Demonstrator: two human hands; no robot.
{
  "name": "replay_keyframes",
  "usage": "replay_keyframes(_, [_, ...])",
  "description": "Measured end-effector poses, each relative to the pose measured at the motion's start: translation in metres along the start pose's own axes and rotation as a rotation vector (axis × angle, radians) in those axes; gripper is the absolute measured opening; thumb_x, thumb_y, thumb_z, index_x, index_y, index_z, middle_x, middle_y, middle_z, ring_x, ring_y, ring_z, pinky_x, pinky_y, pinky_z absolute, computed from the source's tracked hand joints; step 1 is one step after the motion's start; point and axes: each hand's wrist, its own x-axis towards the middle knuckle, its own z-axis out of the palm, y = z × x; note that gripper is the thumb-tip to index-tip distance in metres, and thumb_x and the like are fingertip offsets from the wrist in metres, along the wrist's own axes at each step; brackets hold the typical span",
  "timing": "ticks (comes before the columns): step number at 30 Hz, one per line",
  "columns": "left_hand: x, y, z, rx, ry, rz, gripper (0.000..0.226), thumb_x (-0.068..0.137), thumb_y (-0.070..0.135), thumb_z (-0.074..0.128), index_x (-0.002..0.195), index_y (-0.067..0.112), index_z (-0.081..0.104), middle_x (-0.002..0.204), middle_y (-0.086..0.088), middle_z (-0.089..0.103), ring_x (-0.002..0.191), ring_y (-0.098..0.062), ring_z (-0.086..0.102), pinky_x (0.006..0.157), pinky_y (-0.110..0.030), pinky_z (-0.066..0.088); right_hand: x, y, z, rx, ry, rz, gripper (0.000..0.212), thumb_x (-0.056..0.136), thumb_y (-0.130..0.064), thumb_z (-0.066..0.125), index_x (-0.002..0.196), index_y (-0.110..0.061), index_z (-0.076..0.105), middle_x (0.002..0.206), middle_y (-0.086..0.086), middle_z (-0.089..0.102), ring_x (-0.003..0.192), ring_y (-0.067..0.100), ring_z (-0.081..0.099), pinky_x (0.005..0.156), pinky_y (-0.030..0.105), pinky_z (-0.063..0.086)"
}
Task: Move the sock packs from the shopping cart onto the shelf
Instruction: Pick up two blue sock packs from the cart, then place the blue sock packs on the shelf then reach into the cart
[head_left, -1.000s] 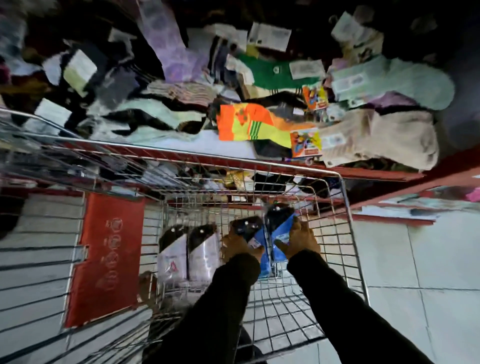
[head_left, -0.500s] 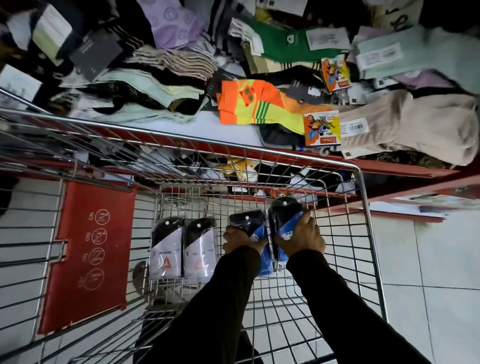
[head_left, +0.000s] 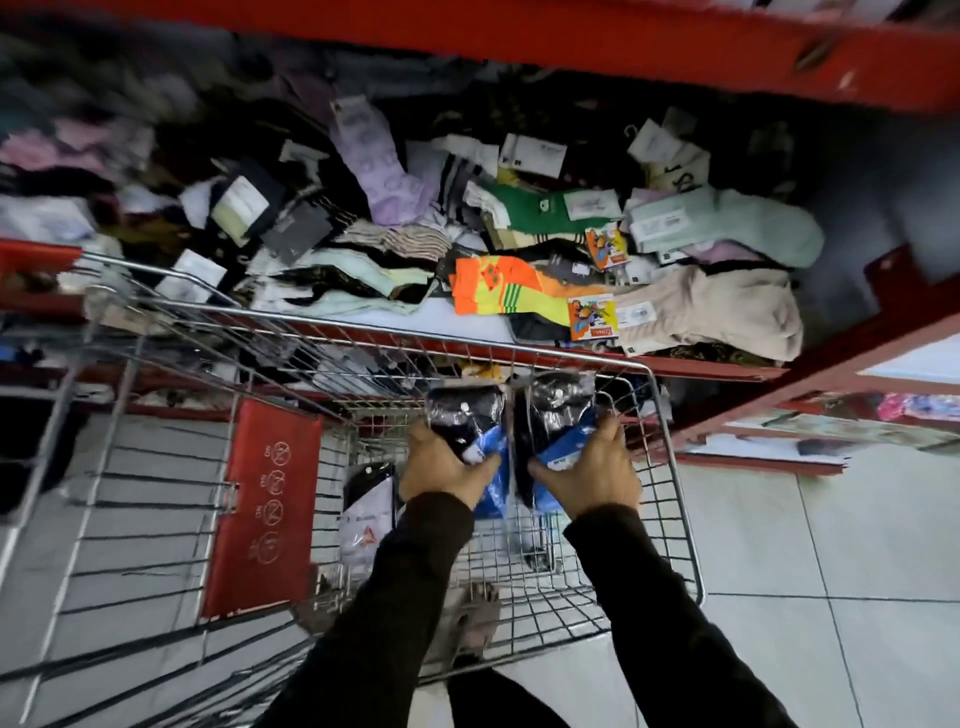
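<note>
1. Two sock packs are held up over the shopping cart (head_left: 670, 447), side by side and near its front rim.
2. Far left in the cart, a red flap (head_left: 262, 506) printed with round symbols is seen hanging on the wire.
3. Just right of it, a white-and-black sock pack (head_left: 366, 514) is left lying in the basket, partly hidden by the left sleeve.
4. Next, the left hand (head_left: 441, 465) is clamped on the left blue-and-black pack (head_left: 467, 415), thumb pressed on its front.
5. Beside it, the right hand (head_left: 592, 475) is wrapped tight round the right blue-and-black pack (head_left: 558, 415); the two packs are almost touching.
6. Beyond the rim, the red shelf (head_left: 717, 370) is piled with loose socks, an orange-and-yellow pair (head_left: 498, 286) lying nearest the held packs.
</note>
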Motion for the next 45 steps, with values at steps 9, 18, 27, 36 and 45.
replay_keyframes(9, [-0.050, 0.078, -0.142, -0.139, 0.272, 0.353, 0.107, 0.067, 0.045, 0.088, 0.150, 0.016, 0.026, 0.148, -0.006, 0.050, 0.128, -0.027, 0.057, 0.098, -0.036, 0.050, -0.030, -0.063, -0.105, 0.375, 0.365, -0.314, 0.098, 0.061, -0.045, 0.089, 0.134, -0.007, 0.036, 0.129, 0.010, 0.052, 0.118, 0.028, 0.056, 0.091, 0.037, 0.054])
replay_keyframes(18, [-0.060, 0.166, -0.234, -0.416, 0.526, 0.729, 0.103, 0.069, 0.038, 0.089, 0.148, 0.019, 0.027, 0.144, -0.007, 0.046, 0.131, -0.024, 0.049, 0.106, -0.039, 0.047, -0.021, -0.130, -0.217, 0.691, 0.659, -0.583, 0.110, 0.066, -0.039, 0.090, 0.149, -0.013, 0.023, 0.149, 0.006, 0.034, 0.136, 0.007, 0.033, 0.113, 0.012, 0.028])
replay_keyframes(27, [-0.020, 0.261, -0.281, -0.556, 0.668, 0.957, 0.103, 0.074, 0.023, 0.088, 0.150, 0.008, 0.020, 0.154, -0.013, 0.032, 0.143, -0.024, 0.031, 0.113, -0.015, 0.024, 0.029, -0.223, -0.269, 0.812, 0.853, -0.655, 0.103, 0.061, -0.037, 0.093, 0.135, -0.007, 0.028, 0.133, 0.003, 0.035, 0.123, 0.009, 0.037, 0.105, 0.011, 0.028])
replay_keyframes(36, [0.031, 0.286, -0.285, -0.438, 0.619, 0.896, 0.099, 0.075, 0.027, 0.086, 0.149, 0.008, 0.023, 0.153, -0.012, 0.035, 0.143, -0.027, 0.034, 0.118, -0.040, 0.036, 0.070, -0.261, -0.264, 0.630, 0.838, -0.518, 0.107, 0.062, -0.036, 0.091, 0.142, -0.006, 0.028, 0.140, 0.013, 0.037, 0.132, 0.026, 0.042, 0.097, 0.023, 0.039])
replay_keyframes(45, [0.051, 0.296, -0.270, -0.268, 0.501, 0.824, 0.107, 0.079, 0.040, 0.082, 0.157, 0.011, 0.014, 0.161, -0.011, 0.030, 0.147, -0.028, 0.033, 0.118, -0.037, 0.034, 0.073, -0.256, -0.242, 0.557, 0.803, -0.479, 0.091, 0.085, -0.017, 0.074, 0.154, -0.009, 0.014, 0.155, 0.011, 0.030, 0.139, 0.024, 0.039, 0.102, 0.025, 0.043])
